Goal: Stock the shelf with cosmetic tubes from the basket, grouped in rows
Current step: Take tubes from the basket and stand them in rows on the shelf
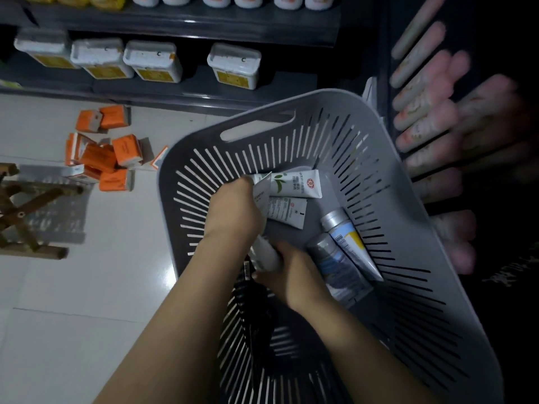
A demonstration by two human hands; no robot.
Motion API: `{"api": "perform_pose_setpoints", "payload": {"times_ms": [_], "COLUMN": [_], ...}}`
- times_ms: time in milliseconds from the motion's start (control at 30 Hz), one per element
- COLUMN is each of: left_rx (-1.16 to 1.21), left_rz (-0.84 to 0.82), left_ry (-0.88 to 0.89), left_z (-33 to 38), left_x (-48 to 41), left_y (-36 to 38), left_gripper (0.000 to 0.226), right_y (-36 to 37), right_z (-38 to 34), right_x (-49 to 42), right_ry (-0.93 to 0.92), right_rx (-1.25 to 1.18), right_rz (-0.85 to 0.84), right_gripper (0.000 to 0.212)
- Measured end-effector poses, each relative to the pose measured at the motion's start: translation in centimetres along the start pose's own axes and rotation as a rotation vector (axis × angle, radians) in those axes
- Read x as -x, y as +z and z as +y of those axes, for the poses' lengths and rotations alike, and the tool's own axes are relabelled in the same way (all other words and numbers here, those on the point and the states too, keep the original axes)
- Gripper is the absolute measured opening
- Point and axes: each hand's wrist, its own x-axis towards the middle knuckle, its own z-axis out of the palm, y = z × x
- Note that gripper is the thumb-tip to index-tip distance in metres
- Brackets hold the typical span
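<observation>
Both our hands are down in the grey basket, centre to 5 o'clock: our left hand curls round a white tube whose flat end pokes out at 1 o'clock, and our right hand, at its 5 o'clock, grips a round white end; whether it is the same tube we cannot tell. At 1 o'clock of the hands lie loose white tubes, at 3 o'clock silver-capped tubes, and the shelf at 2 o'clock carries blurred pink tubes.
</observation>
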Motion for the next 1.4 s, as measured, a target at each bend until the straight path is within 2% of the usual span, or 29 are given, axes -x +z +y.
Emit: {"api": "perform_pose_setpoints", "payload": {"times_ms": [133,200,300,367,567,733,833,933,1033,1100,1167,1233,1267,1333,1400], "left_rx": [0.073,0.123,0.243,0.388,0.960,1.149,1.088,1.020,0.944,0.939,0.915,0.795,0.731,0.618,0.544], "left_rz": [-0.014,-0.006,0.037,0.025,-0.149,-0.318,-0.424,-0.509,-0.600,-0.782,-1.076,-1.385,-1.487,-1.574,-1.558], "left_ry": [0.042,0.083,0.190,0.265,0.573,0.840,0.966,1.056,1.056,0.971,0.846,0.807,0.810,0.848,0.905], "left_z": [0.2,0.5,0.9,1.2,3.5,7.6,10.0,12.4,14.4,15.5,16.2,16.7,17.1,18.3,20.0], "left_x": [1.1,2.0,4.1,5.9,15.3,25.6,31.1,37.0,43.1,47.4,51.9,56.2,58.3,61.8,64.9], "left_y": [-2.6,-4.8,-9.1,-12.1,-21.1,-25.6,-26.6,-26.8,-26.2,-25.6,-25.1,-24.7,-24.4,-23.2,-21.4], "left_gripper": [0.022,0.022,0.024,0.024,0.026,0.023,0.024,0.021,0.021,0.026,0.029,0.029,0.027,0.019,0.024], "right_y": [-2.2,-3.3,-4.7,-5.4,-6.7,-7.6,-8.0,-8.7,-8.8,-8.3,-7.6,-7.0,-6.8,-6.4,-6.1], "right_z": [0.0,-0.4,-2.2,-4.1,-12.1,-17.8,-20.1,-21.4,-20.8,-19.7,-18.6,-17.2,-16.4,-14.3,-12.0], "right_x": [3.1,4.9,8.4,11.2,22.4,33.3,40.3,47.3,53.6,57.5,61.5,65.5,67.5,71.5,75.2], "right_ry": [0.068,0.122,0.219,0.211,0.020,-0.125,-0.212,-0.286,-0.268,-0.246,-0.233,-0.210,-0.186,-0.131,-0.064], "right_rx": [0.109,0.081,-0.193,-0.361,-0.818,-1.130,-1.202,-1.096,-0.995,-0.910,-0.856,-0.806,-0.784,-0.754,-0.734], "right_rz": [0.040,0.056,0.144,0.265,0.716,0.933,1.033,1.228,1.453,1.577,1.671,1.763,1.810,1.914,2.011], "right_gripper": [0.033,0.031,0.042,0.043,0.017,0.018,0.046,0.043,0.041,0.045,0.052,0.047,0.043,0.036,0.037]}}
